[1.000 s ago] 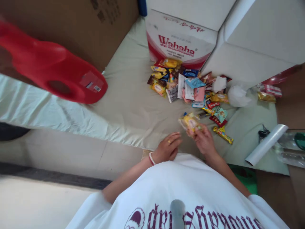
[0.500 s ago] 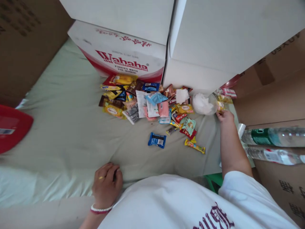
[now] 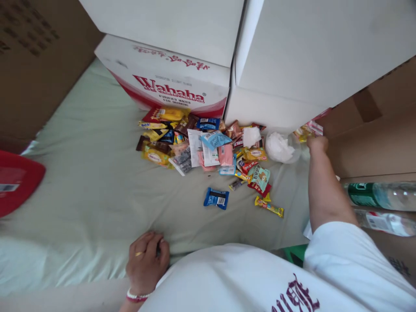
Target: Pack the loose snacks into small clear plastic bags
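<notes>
My left hand, with a ring and a beaded bracelet, rests on the near edge of the green cloth. Its fingers are curled in and nothing shows in them. At the far right, my right hand reaches against a yellow snack packet and a pink-and-white packet; its fingertips are hidden. Just left of it sits a clear round container with white crumpled stuff. A mixed heap of wrapped snacks lies along the boxes. Nearer me are a blue packet and a yellow stick packet.
A Wahaha carton and white boxes stand behind the heap. Brown cardboard rises at left, with more cardboard at right. Plastic bottles lie at right, a red object at left, and something green is below.
My right hand has moved farther away and slightly right, from beside the clear container to the packets behind it. My left hand stays in place. The view has shifted slightly.
</notes>
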Demonstrator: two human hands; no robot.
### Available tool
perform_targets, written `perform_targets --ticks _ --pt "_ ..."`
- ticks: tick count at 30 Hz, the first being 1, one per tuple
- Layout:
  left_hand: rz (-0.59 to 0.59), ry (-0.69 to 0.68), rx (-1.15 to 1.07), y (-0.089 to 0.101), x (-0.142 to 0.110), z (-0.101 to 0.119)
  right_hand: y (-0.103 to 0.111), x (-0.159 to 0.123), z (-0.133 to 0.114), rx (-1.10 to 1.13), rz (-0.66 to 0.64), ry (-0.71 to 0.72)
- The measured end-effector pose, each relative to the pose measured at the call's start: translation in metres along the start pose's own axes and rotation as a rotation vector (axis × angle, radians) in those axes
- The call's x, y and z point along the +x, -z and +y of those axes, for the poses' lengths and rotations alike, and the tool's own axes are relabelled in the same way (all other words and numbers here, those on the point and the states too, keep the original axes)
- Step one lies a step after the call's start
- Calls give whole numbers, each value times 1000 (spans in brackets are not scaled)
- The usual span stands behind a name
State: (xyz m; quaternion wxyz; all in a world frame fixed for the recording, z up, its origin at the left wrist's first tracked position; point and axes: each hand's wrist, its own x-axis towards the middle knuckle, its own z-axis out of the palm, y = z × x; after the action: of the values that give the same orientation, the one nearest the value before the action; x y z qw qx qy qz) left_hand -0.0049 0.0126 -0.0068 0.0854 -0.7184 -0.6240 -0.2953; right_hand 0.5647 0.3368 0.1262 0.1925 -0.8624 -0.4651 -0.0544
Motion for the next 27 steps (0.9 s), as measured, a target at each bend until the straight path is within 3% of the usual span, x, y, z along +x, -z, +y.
perform_targets --ticks 3,5,8,10,12,14,16,19,21,22,25,27 --pt "9 4 -31 1 -1 1 18 -30 -27 35 42 46" --pt "2 3 -51 2 0 3 16 -62 -58 112 -54 246" --pt "-18 -3 -96 4 1 5 -3 -108 -109 171 -265 595" --pt "-25 20 -177 8 3 5 -16 -128 -135 142 -322 666" --pt "-23 106 -294 15 4 4 -18 -142 -149 205 -311 631" --pt "-32 260 -424 24 7 6 -8 -164 -151 414 -284 586" --pt "-109 433 -589 35 13 14 9 -204 -146 642 -298 584" --pt "-378 692 -973 42 36 37 31 -290 -130 764 -475 712" --pt "-558 893 -1303 37 57 53 38 -347 -117 796 -578 854" --pt "-587 983 -1466 32 67 60 39 -369 -112 797 -605 905" --pt "-647 997 -1652 12 90 74 36 -405 -98 791 -649 952" --pt "-663 921 -1605 1 95 80 35 -407 -93 807 -698 856"
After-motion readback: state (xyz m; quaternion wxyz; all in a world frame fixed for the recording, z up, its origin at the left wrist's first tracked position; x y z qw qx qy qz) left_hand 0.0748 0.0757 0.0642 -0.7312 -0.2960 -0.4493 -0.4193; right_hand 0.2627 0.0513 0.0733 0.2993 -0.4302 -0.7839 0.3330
